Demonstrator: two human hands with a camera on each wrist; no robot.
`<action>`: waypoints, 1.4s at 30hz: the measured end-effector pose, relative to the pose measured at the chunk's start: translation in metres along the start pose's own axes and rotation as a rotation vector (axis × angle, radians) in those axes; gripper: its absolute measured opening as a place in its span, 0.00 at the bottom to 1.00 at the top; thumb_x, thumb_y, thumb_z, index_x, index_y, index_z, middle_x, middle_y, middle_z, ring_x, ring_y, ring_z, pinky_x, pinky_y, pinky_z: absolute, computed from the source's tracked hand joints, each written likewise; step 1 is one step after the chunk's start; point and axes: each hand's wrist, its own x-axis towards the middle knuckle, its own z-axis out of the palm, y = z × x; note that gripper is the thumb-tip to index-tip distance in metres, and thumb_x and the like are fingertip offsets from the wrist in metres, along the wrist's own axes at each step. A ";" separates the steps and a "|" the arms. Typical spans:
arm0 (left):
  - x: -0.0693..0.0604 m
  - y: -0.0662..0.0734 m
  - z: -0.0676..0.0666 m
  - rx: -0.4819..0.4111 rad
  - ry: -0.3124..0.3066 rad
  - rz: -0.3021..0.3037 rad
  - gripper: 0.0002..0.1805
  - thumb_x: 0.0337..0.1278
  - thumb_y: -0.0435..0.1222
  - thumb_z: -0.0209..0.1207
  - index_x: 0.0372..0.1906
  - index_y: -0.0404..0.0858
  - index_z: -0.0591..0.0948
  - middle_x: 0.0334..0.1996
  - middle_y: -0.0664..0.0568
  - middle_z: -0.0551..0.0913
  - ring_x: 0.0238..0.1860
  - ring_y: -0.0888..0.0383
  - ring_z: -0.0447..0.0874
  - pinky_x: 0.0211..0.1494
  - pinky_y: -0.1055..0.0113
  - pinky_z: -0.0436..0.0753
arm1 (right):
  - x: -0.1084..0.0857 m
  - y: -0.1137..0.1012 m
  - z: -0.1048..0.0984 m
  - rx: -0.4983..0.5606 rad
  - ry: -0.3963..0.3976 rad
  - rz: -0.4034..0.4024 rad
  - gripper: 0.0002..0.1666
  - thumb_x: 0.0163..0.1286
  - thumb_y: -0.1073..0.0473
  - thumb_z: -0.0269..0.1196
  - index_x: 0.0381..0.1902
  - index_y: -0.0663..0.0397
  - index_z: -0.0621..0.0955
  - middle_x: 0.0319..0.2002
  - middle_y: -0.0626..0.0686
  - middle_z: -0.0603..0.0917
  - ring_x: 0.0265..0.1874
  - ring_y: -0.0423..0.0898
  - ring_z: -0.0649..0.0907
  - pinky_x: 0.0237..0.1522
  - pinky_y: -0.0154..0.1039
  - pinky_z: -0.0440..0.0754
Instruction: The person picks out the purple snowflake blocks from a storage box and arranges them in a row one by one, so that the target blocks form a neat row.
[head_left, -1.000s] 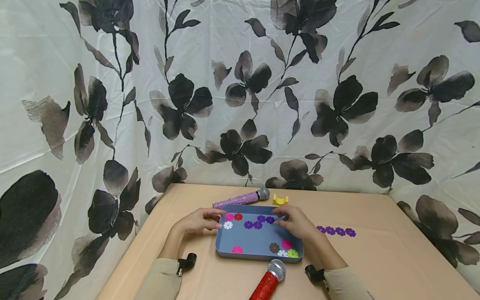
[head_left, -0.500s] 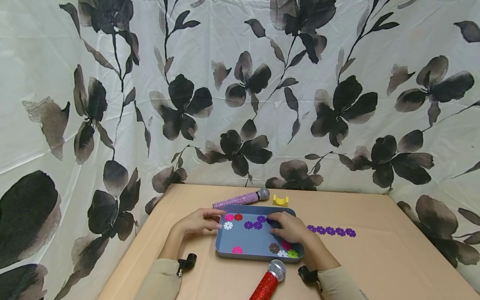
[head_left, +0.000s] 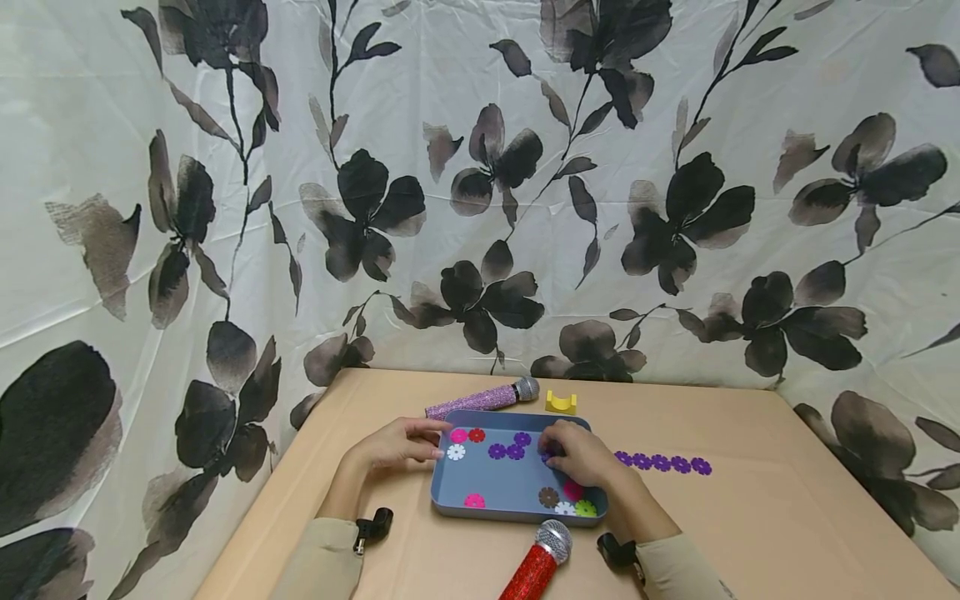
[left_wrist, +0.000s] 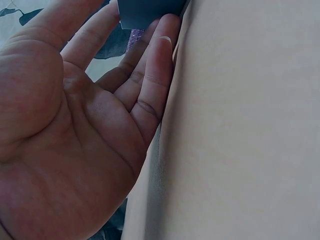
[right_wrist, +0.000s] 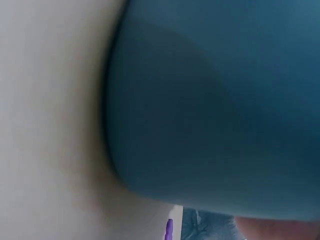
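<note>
The right hand [head_left: 576,454] has closed in, apparently pinching a purple flower [head_left: 546,457] inside the tray [head_left: 510,513], so picking seems underway; the left hand [head_left: 393,442] touches the tray's left side, fingers extended.

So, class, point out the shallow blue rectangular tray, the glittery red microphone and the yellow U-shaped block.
Shallow blue rectangular tray [head_left: 498,477], head view: its bare floor.
Glittery red microphone [head_left: 534,567], head view: its handle.
Yellow U-shaped block [head_left: 561,407], head view: its front, below the dip.
</note>
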 end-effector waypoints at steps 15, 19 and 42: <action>-0.001 0.003 0.000 -0.029 0.002 -0.007 0.32 0.63 0.37 0.71 0.71 0.37 0.77 0.53 0.39 0.85 0.45 0.57 0.82 0.44 0.67 0.84 | -0.002 0.017 -0.018 0.193 0.054 -0.033 0.08 0.68 0.64 0.72 0.45 0.56 0.90 0.39 0.45 0.87 0.38 0.42 0.80 0.41 0.32 0.82; -0.001 0.003 -0.001 -0.033 0.001 -0.004 0.31 0.63 0.36 0.71 0.71 0.37 0.78 0.53 0.39 0.85 0.44 0.57 0.82 0.43 0.67 0.83 | -0.005 0.020 -0.022 0.219 0.093 -0.029 0.11 0.69 0.63 0.71 0.48 0.58 0.89 0.41 0.47 0.88 0.40 0.43 0.82 0.44 0.34 0.84; 0.001 0.000 -0.001 -0.003 -0.003 0.013 0.32 0.63 0.37 0.71 0.71 0.36 0.77 0.52 0.38 0.85 0.42 0.58 0.81 0.42 0.68 0.83 | -0.031 0.049 -0.055 0.278 0.252 0.060 0.16 0.65 0.69 0.72 0.52 0.61 0.87 0.47 0.54 0.88 0.44 0.48 0.86 0.49 0.42 0.88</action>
